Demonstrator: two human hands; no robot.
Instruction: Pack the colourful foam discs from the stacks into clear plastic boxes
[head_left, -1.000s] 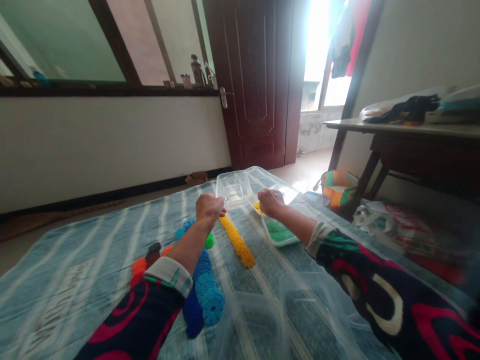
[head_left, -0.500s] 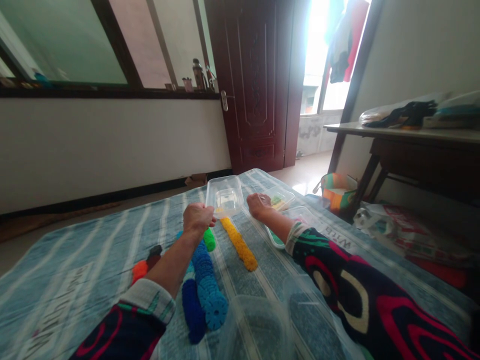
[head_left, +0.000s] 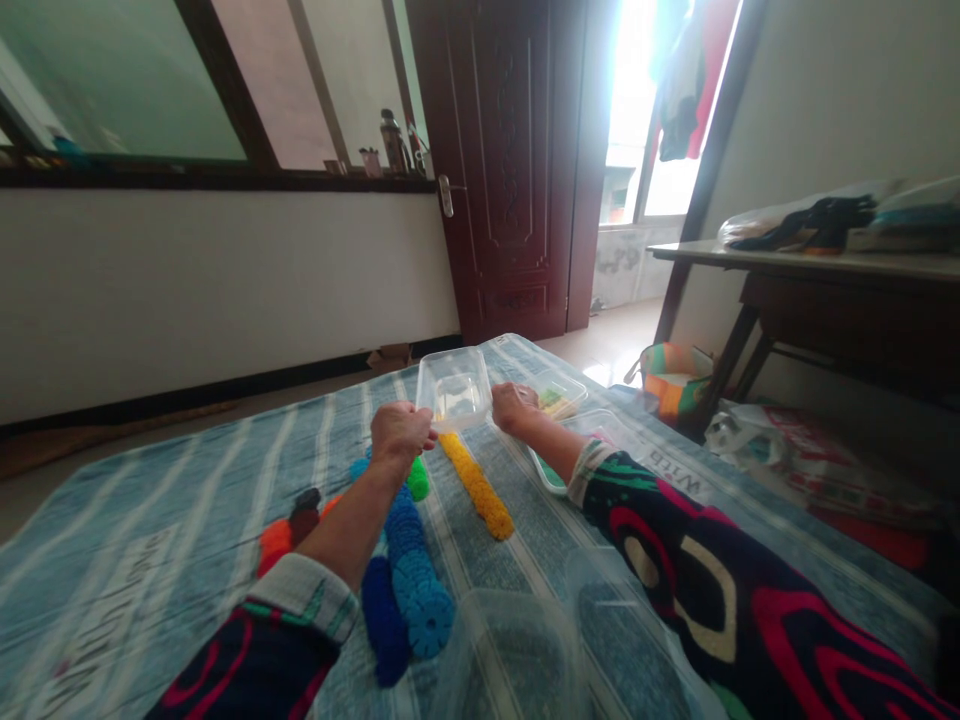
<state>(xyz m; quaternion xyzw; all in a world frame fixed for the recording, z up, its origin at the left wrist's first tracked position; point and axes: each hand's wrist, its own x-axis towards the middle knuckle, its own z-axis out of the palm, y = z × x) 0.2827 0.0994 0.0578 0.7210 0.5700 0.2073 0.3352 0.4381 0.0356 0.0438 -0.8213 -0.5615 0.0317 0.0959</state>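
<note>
My left hand (head_left: pixel 401 432) is closed on the near left corner of a clear plastic container (head_left: pixel 455 385), tilted over the bed. My right hand (head_left: pixel 514 408) has curled fingers at the container's right edge; what they grip, if anything, is hidden. Under the container's near edge lies a row of yellow discs (head_left: pixel 478 490). Left of it are a short green row (head_left: pixel 418 480), a row of blue notched discs (head_left: pixel 420 590) and a dark blue row (head_left: pixel 384 620). Orange-red pieces (head_left: pixel 275 543) and dark brown ones (head_left: pixel 304 515) lie beyond my left forearm.
A clear box with yellow and green pieces (head_left: pixel 559 400) stands behind my right hand. Another box (head_left: pixel 551 478) with green contents sits under my right forearm. Two clear containers (head_left: pixel 510 610) are in the foreground. A striped cloth (head_left: pixel 225 480) covers the bed; a table (head_left: pixel 795 258) stands right.
The clear container has shifted slightly right with my left hand, closing the gap to my right hand. My right hand has moved slightly left. The disc rows lie as before.
</note>
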